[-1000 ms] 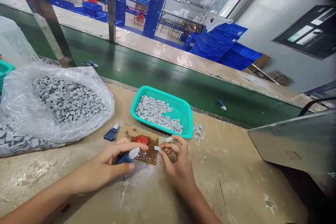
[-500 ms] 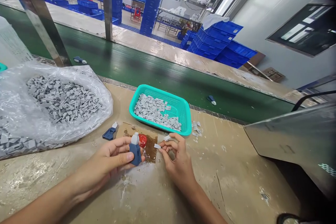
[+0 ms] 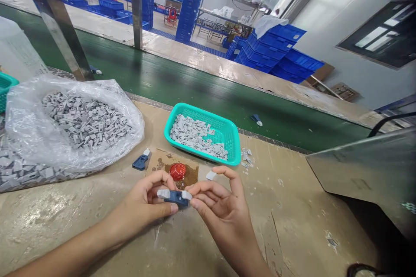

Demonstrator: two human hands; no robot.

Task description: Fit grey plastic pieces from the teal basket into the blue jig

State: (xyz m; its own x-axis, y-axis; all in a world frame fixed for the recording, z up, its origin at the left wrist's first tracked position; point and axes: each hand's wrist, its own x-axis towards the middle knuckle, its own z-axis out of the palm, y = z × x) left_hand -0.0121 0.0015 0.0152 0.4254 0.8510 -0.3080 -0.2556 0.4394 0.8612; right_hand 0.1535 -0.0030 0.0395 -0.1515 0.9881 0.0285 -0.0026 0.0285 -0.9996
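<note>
Turned from upright to lying flat, the blue plastic part point(image 3: 175, 198) now spans the gap between both hands, and we see a white end piece point(image 3: 163, 193) at its left end and another point(image 3: 186, 195) at its right. Our left hand point(image 3: 143, 203) is closed around it, with thumb and fingers pinching the left half. Our right hand point(image 3: 221, 207) is half closed, its thumb and forefinger on the right end while the other fingers curl loosely. Gripped from both sides like this, the part seems held so that we can steady it and work at its ends.

Just beyond the hands lies a brown-stained cardboard pad point(image 3: 156, 160) bearing a red blob point(image 3: 177, 172), probably kept there within easy reach. A loose white piece point(image 3: 210, 175) rests on the bench point(image 3: 276, 207) just right of the pad, and a second blue part point(image 3: 140, 162) lies at the pad's left edge. Farther out, a teal basket point(image 3: 208, 115) holds small grey pieces point(image 3: 191, 136), and a clear plastic bag point(image 3: 29, 138) of similar pieces slumps to the left. A green conveyor belt point(image 3: 195, 91) runs along the bench's far edge.
</note>
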